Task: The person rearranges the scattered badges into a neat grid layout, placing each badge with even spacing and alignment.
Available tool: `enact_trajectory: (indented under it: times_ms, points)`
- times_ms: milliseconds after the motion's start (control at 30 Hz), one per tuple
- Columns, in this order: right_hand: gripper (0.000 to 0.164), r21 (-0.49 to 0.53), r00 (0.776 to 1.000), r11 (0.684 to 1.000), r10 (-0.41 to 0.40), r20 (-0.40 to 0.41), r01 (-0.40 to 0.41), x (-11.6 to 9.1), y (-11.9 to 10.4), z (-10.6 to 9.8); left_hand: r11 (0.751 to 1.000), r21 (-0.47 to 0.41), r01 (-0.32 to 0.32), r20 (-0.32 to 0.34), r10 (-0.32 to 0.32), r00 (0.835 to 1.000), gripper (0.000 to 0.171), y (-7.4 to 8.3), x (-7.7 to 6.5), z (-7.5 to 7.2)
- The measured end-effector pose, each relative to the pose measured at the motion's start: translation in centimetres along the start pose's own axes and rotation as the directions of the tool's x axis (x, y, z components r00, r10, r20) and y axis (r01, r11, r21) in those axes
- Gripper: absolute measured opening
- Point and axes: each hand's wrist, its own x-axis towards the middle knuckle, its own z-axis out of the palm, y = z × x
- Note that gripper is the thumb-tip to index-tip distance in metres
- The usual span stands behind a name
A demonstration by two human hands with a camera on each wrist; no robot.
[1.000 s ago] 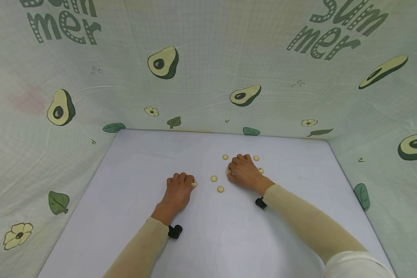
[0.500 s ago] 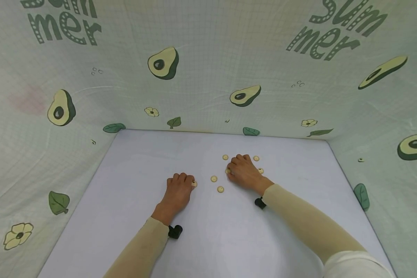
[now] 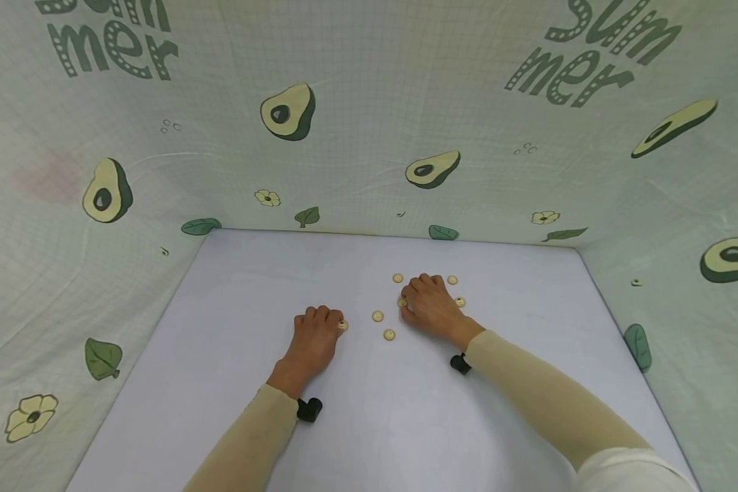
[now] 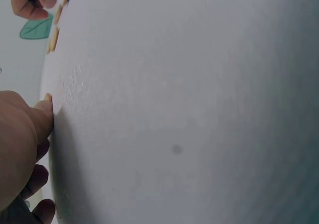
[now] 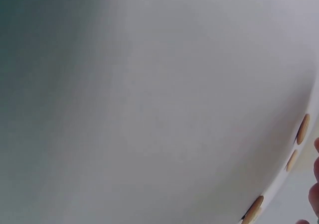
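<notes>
My left hand (image 3: 316, 338) rests low over the white table, pinching a round beige wooden button (image 3: 342, 325) between thumb and forefinger; its edge also shows above the thumb (image 4: 46, 114) in the left wrist view. Farther right, my right hand (image 3: 433, 307) has its thumb and forefinger on another button (image 3: 402, 302), with curled fingers over the tabletop. Between the hands lie two loose buttons, one (image 3: 378, 316) behind the other (image 3: 389, 335). Only the fingertips (image 5: 315, 199) of the right hand show in the right wrist view, beside several buttons (image 5: 303, 129).
Beyond the right hand lie a button (image 3: 398, 278) to its left, one (image 3: 452, 280) behind it and one (image 3: 460, 302) by its wrist. A printed cloth (image 3: 357, 123) walls the white table (image 3: 252, 273) at the back and sides. Each wrist carries a small black camera (image 3: 309, 410).
My right hand and the button at its fingertips have shifted very slightly left. The left hand and the loose buttons stay where they were.
</notes>
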Motion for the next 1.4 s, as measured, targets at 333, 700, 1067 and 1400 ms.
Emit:
enact_trajectory:
  times_ms: [333,700,1067,1400]
  points:
    - [0.025,0.055,0.997,0.997,-0.062,0.047,0.059,-1.6,-1.7,-0.2,1.000,0.005,-0.013,-0.019,0.013,1.000,0.023,0.0,-0.1,0.0]
    - [0.027,0.124,0.974,0.975,-0.200,0.107,0.187,-2.5,-3.4,-0.3,1.000,0.005,-0.004,-0.029,0.004,1.000,0.022,0.1,0.0,-0.1]
    - [0.032,-0.002,0.977,0.979,-0.203,0.061,0.204,-2.7,-3.5,-0.4,1.000,0.004,0.002,-0.012,-0.002,1.000,0.021,0.2,0.0,-0.1]
    - [0.016,0.051,0.975,0.975,-0.218,0.044,0.215,-3.0,-3.7,-0.2,1.000,0.000,0.004,-0.008,-0.004,1.000,0.021,0.3,-0.1,-0.2]
